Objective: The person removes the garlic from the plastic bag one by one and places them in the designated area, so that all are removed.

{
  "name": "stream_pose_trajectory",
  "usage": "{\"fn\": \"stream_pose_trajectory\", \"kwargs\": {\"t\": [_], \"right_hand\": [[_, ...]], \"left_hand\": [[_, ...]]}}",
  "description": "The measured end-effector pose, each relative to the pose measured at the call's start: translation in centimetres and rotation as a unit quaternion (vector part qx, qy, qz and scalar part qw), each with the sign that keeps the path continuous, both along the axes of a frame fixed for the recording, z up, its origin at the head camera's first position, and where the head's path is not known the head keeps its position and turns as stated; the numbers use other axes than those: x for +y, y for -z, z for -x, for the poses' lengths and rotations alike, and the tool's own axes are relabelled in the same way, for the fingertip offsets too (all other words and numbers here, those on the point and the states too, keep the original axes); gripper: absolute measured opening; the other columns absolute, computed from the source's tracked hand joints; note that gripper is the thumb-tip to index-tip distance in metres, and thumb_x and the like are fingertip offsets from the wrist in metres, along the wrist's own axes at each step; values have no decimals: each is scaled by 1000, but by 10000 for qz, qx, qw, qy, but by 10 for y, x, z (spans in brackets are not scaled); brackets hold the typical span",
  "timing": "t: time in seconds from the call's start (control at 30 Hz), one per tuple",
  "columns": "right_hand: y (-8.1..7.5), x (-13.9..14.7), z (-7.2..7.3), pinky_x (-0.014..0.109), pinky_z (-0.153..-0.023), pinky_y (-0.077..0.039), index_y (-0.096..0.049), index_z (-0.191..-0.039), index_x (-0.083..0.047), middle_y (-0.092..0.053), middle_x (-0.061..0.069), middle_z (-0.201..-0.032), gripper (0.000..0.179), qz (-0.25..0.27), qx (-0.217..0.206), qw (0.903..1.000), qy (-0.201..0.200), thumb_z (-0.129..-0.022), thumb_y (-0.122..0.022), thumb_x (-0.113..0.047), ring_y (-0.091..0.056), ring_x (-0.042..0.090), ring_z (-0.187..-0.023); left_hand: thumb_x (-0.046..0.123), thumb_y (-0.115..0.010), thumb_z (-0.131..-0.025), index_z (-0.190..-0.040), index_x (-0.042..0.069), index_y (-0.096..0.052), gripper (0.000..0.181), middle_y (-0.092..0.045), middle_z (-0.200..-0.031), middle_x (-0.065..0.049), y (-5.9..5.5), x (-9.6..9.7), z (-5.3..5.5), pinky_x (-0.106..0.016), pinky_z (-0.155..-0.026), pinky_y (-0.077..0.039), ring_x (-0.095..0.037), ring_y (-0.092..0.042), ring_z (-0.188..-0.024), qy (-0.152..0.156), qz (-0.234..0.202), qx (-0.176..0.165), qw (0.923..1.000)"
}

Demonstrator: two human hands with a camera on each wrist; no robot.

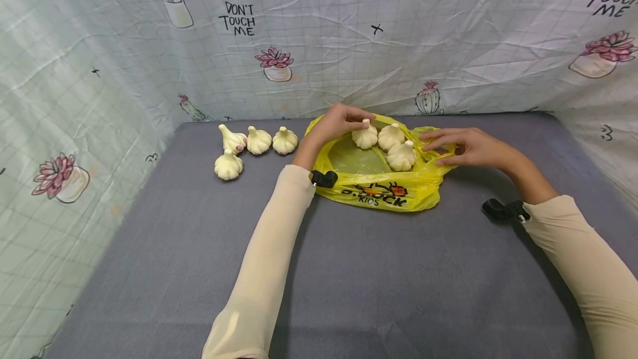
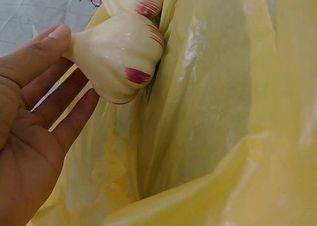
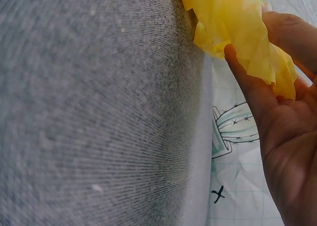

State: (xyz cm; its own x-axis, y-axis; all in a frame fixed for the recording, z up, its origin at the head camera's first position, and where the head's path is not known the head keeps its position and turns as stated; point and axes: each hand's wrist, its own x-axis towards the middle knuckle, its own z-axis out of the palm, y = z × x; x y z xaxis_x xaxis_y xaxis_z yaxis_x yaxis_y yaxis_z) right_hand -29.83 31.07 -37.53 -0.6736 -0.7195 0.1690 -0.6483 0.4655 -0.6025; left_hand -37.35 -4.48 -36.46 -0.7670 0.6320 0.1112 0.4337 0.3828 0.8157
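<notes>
A yellow plastic bag (image 1: 379, 193) with dark lettering lies open on the grey table. My left hand (image 1: 339, 122) reaches over its far left rim and pinches a garlic bulb (image 1: 365, 136) by its stem. In the left wrist view this bulb (image 2: 119, 57) is cream with purple streaks, thumb on the stem and fingers beneath. Two more garlic bulbs, one behind (image 1: 391, 136) and one in front (image 1: 401, 156), sit inside the bag. At the bag's right side my right hand (image 1: 471, 147) holds the crumpled yellow plastic (image 3: 242, 28) between thumb and fingers.
Several garlic bulbs (image 1: 258, 140) stand at the table's back left, one of them (image 1: 229, 165) nearer the front. A printed cloth (image 1: 329, 60) hangs behind the table (image 1: 399, 270) and along its sides.
</notes>
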Motion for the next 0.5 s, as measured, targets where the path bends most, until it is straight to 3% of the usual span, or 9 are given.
{"fn": "stream_pose_trajectory", "kwargs": {"t": [0.33,0.5], "right_hand": [[-1,0,-1,23,-64,-50,-72,-128,-16,-56,12,-147,39,-28,-126,9999,-55,-90,-78,-7,-58,6,-88],[-2,0,-3,23,-64,-50,-72,-128,-16,-55,11,-148,39,-43,-154,9999,-40,-91,-77,-7,-58,6,-88]], "left_hand": [[15,-63,-102,-136,6,-65,35,-70,-128,-7,2,0,-4,-26,-98,-51,-18,-63,-122,142,210,169,9995],[18,-62,-103,-132,6,-68,32,-71,-125,-6,2,0,-6,-27,-95,-51,-16,-65,-115,158,346,413,9984]]}}
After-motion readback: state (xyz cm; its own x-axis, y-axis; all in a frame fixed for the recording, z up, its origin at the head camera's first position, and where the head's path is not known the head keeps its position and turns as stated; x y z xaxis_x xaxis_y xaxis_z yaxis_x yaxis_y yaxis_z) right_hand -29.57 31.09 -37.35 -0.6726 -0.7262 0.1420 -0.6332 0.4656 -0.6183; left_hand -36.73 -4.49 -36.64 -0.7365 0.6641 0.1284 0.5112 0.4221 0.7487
